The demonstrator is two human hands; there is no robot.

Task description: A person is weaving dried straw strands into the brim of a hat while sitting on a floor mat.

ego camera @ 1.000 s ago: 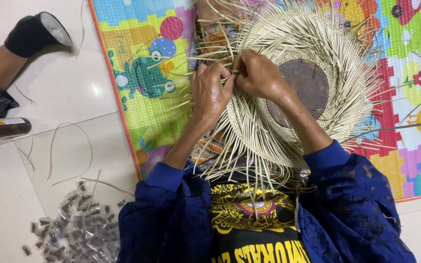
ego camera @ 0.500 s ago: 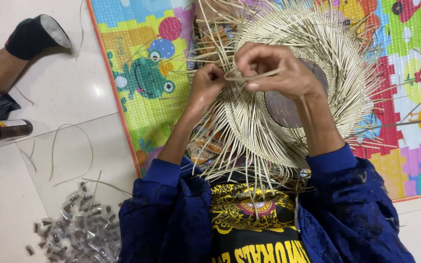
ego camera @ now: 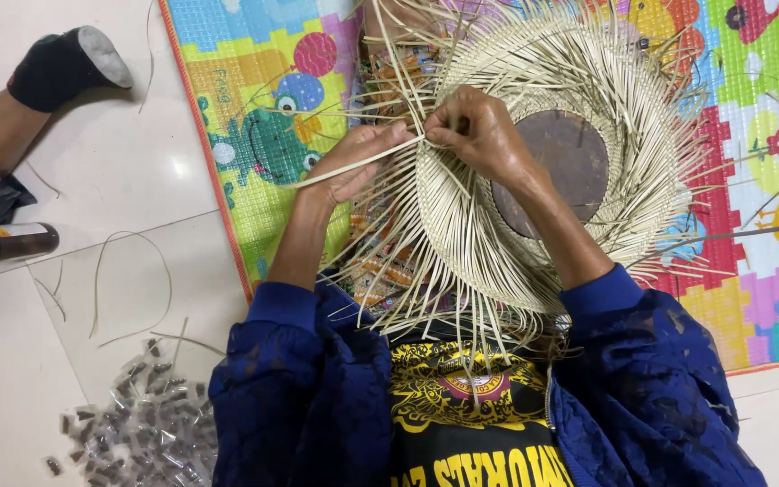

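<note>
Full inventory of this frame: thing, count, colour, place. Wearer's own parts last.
woven straw piece: 1, pale tan, ring-shaped with loose ends, on the lap and mat
dark round centre: 1, brown, inside the weave
straw strand: 1, pale, pinched between both hands
play mat: 1, multicoloured with animal pictures, on the floor
tiled floor: white, left side
brown bottle: 1, lying at the left edge
small wrapped pieces: a pile, grey, bottom left, count unclear
loose strands on the floor: a few, pale
another person's leg with a black sock: 1, top left
blue sleeves: 2
left hand: holding the strand
right hand: pinching the strand at the weave
</note>
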